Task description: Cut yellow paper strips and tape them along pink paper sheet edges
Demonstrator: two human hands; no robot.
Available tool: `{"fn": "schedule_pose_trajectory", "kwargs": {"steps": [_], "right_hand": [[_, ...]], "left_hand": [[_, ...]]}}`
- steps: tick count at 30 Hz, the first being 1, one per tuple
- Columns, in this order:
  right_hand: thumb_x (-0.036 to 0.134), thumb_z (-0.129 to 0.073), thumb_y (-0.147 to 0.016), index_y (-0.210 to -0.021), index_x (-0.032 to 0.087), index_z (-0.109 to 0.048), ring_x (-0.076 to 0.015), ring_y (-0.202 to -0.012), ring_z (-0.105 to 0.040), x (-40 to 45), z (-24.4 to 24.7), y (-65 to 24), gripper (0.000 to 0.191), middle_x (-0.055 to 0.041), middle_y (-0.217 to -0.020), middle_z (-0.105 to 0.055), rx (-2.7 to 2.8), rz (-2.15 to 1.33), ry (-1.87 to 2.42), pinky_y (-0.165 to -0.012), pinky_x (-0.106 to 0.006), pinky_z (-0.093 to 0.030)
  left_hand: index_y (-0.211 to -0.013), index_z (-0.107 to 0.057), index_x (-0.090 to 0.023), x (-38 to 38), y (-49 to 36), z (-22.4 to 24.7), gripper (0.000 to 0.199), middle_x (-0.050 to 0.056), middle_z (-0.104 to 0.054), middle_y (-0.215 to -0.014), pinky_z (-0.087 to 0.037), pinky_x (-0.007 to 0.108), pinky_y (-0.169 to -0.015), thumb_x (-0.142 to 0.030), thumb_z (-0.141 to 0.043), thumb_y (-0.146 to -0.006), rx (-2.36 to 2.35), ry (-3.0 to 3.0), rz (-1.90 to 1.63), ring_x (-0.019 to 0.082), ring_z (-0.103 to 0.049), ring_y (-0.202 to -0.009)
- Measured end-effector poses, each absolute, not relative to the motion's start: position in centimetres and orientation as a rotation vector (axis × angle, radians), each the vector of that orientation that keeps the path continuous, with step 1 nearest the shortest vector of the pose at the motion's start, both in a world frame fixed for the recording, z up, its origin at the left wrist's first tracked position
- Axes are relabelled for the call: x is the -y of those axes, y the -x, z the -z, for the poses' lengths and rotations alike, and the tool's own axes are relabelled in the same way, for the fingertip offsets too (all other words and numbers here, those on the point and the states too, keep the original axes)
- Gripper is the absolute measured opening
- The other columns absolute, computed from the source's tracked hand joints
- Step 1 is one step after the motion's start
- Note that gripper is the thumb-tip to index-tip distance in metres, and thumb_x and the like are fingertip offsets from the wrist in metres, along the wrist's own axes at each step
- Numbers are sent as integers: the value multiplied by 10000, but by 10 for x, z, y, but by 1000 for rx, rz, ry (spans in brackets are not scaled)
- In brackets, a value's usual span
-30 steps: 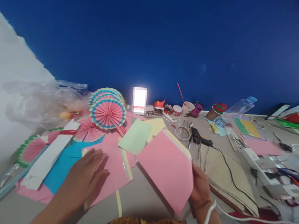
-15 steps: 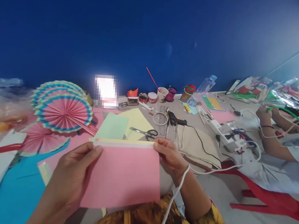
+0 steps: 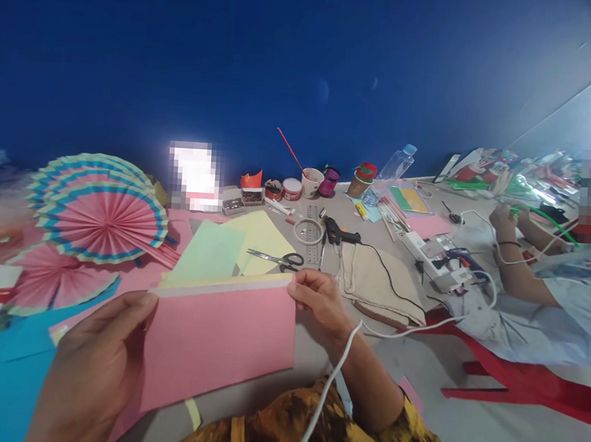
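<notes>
Thumb and fingers of the left hand (image 3: pixel 94 362) pinch the far left corner of one pink sheet (image 3: pixel 220 343), and those of the right hand (image 3: pixel 318 302) pinch its far right corner. The sheet lies between the two hands, at the near side of the scene, with a pale strip (image 3: pixel 231 284) along its far edge.

Just beyond it are one light green sheet (image 3: pixel 213 249) and yellow paper (image 3: pixel 262 232), on which one pair of scissors (image 3: pixel 276 256) rests. Right of these come one tape ring (image 3: pixel 308 231) over one ruler (image 3: pixel 312 250), one black glue gun (image 3: pixel 342 232) and a folded beige cloth (image 3: pixel 379 279).

Along the far side, left to right, stand two small open boxes (image 3: pixel 251 197), two round tubs (image 3: pixel 292 190), one paper cup (image 3: pixel 312 182) holding one red stick (image 3: pixel 290 151), one purple spool (image 3: pixel 329 183) and one clear bottle (image 3: pixel 398 163). Print on the right tub is too small to read.

At left, blue-banded pleated fans (image 3: pixel 106 223) overlap, too closely to count; one paler pink fan (image 3: pixel 62 277) lies nearer. Far right, another person's hands (image 3: pixel 503 222) are at a green strip (image 3: pixel 551 216).
</notes>
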State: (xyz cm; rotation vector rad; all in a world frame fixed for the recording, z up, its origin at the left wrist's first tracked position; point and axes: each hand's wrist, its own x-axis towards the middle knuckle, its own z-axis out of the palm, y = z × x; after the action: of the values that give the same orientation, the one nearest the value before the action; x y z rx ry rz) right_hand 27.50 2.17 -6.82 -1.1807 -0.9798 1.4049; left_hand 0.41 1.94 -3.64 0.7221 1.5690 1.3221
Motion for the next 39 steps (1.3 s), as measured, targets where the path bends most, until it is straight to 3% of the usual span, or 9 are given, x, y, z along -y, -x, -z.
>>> {"fn": "schedule_pose_trajectory", "kwargs": {"steps": [8, 11, 14, 17, 20, 27, 39], "right_hand": [[531, -867, -714, -643, 178, -604, -58, -477, -303, -23, 77, -288, 445, 70, -515, -460, 819, -1497, 1218, -482, -214, -211], [540, -784, -806, -652, 185, -614, -85, -496, -341, -22, 81, -294, 423, 52, -539, -471, 962, -1404, 1331, -499, -237, -263], [420, -696, -893, -783, 180, -697, -157, -651, -527, -22, 76, -290, 265, -31, -724, -638, 1265, -821, 1529, -615, -284, -397], [266, -574, -978, -874, 198, -714, -198, -780, -607, -20, 56, -270, 186, -61, -848, -704, 1591, -322, 1436, -709, -320, -443], [178, -521, -1017, -969, 196, -722, -191, -847, -652, -20, 30, -242, 207, -73, -903, -742, 2001, -226, 1137, -756, -313, -463], [259, -459, -1099, -881, 177, -708, -179, -769, -612, -33, 10, -207, 341, -50, -816, -702, 2378, -5, 1093, -671, -328, -358], [178, -574, -1024, -745, 194, -661, -172, -670, -538, -37, 9, -205, 292, -21, -703, -642, 2400, 208, 1062, -626, -357, -251]], "left_hand": [[-777, -743, -187, -9, -13, 36, 455, -30, -688, -656, -493, 195, -554, -353, -1003, -442, -1376, -482, -1244, 116, -605, -602], [-722, -733, -167, -8, -16, 33, 410, -27, -649, -638, -439, 176, -546, -395, -989, -496, -1388, -607, -1219, 95, -557, -592], [-708, -738, -163, -9, -19, 32, 366, -18, -635, -649, -415, 192, -548, -415, -955, -553, -1418, -730, -1208, 102, -537, -603], [-711, -745, -168, -10, -24, 32, 312, -13, -623, -631, -395, 214, -534, -423, -903, -625, -1474, -856, -1156, 110, -508, -582], [-712, -754, -184, -10, -29, 32, 260, -12, -634, -626, -414, 230, -543, -421, -856, -684, -1508, -1006, -1154, 118, -508, -574], [-786, -793, -226, -4, -36, 25, 200, 21, -781, -803, -538, 266, -696, -419, -745, -805, -1530, -1307, -1160, 198, -693, -765], [-816, -750, -224, -7, -38, 26, 182, 1, -752, -754, -482, 246, -581, -299, -602, -890, -1540, -1718, -1128, 154, -647, -632]]}}
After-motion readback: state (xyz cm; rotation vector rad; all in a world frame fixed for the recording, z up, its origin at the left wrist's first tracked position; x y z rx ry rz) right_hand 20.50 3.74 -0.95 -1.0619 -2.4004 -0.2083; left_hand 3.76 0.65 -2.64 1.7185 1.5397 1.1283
